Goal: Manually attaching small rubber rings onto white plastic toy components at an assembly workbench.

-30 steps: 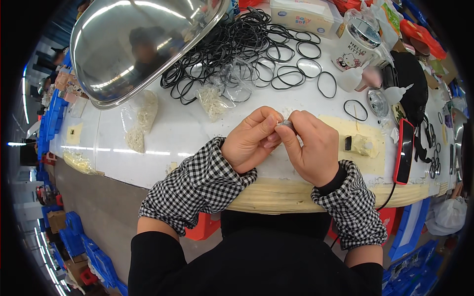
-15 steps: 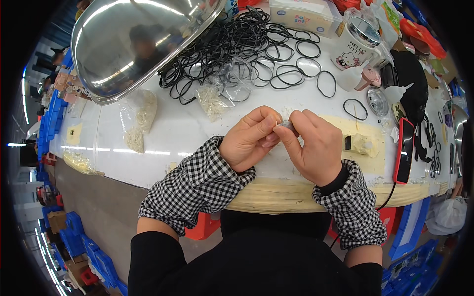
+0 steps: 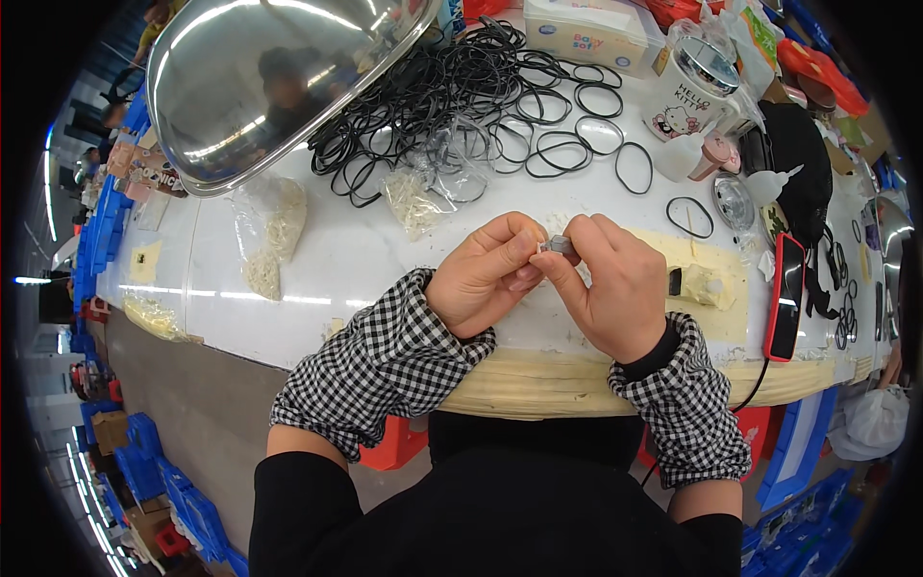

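Above the near part of the white table [image 3: 346, 250], my two hands meet fingertip to fingertip. Between the thumb and fingers of my right hand [image 3: 620, 284] is a small grey block [image 3: 560, 247]. My left hand [image 3: 486, 274] is closed in a pinch on a tiny whitish piece [image 3: 542, 246] against the block's left end; its exact kind is too small to make out. Beyond my left hand lies a clear plastic bag of small off-white pieces [image 3: 415, 202]. A lump wrapped in yellowish tape [image 3: 707, 286] sits right of my right hand.
A large shiny metal bowl [image 3: 279, 91] stands tilted at the far left, beside a heap of black rubber rings [image 3: 433, 82]. Another bag of off-white pieces [image 3: 274, 236] lies left. A red-edged phone [image 3: 786, 298] with a cable and a white mug [image 3: 685, 96] are at right.
The grey block has turned slightly between my fingertips, and more of it shows. Both hands otherwise keep their place and grip.
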Demonstrator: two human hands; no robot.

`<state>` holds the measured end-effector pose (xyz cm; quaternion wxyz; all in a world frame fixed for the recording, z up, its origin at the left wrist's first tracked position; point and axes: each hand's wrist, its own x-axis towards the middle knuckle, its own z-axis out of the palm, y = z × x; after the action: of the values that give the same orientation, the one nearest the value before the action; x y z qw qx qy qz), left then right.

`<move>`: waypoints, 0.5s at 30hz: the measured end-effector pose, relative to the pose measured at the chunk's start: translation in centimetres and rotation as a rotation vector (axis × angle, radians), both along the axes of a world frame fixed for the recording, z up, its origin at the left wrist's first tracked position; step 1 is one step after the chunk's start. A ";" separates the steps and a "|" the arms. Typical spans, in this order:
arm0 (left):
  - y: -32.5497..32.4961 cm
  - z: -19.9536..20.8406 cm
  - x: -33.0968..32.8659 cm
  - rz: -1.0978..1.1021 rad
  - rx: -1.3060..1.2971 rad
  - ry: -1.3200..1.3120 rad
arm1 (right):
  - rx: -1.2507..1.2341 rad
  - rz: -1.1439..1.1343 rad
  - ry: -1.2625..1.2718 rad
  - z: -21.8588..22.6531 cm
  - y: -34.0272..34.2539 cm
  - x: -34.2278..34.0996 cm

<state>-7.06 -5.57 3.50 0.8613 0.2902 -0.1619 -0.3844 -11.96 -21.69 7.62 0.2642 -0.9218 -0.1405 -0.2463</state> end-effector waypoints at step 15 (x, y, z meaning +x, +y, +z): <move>0.5 0.2 1.8 0.301 0.136 0.332 | -0.115 -0.092 0.267 1.2 -1.3 -0.5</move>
<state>-5.25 -5.10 3.74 0.9021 0.3013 0.0535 -0.3042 -12.46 -22.98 8.78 0.2156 -0.9655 -0.0755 -0.1250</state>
